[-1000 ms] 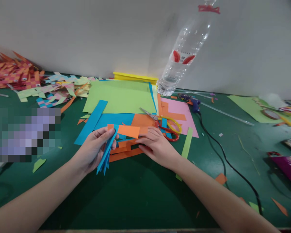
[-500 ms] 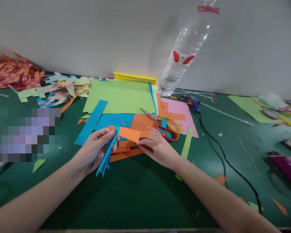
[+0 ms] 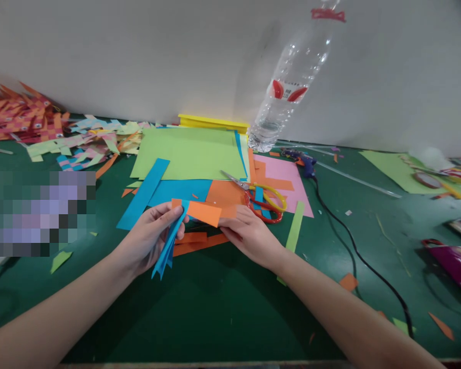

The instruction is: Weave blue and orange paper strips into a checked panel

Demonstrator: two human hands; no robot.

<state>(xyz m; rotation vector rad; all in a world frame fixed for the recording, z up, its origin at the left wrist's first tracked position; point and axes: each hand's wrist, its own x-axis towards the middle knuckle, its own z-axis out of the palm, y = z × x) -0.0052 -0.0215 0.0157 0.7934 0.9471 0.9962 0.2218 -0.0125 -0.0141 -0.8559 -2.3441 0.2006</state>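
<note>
My left hand (image 3: 153, 233) pinches a bundle of folded blue paper strips (image 3: 169, 243) between thumb and fingers. Their forked ends hang down toward the table. An orange paper strip (image 3: 204, 212) crosses the top of the bundle and sticks out to the right. My right hand (image 3: 249, 233) is closed at that strip's right side, its fingertips around an orange paper strip seen only in part. Beneath the hands lie more orange strips (image 3: 200, 246). Scissors (image 3: 267, 197) with yellow and red handles rest just beyond my right hand.
Green paper sheets (image 3: 188, 154) and a long blue strip (image 3: 144, 192) lie beyond my hands. A clear bottle (image 3: 288, 87) stands behind. To the right are pink paper (image 3: 301, 189), a glue gun (image 3: 307, 164) with black cord (image 3: 353, 241), and a purple object (image 3: 449, 266). Woven scraps (image 3: 88, 141) lie left.
An orange strip below the held one no longer shows between my hands; my right fingers have shifted slightly there. My left hand keeps its hold on the blue strips.
</note>
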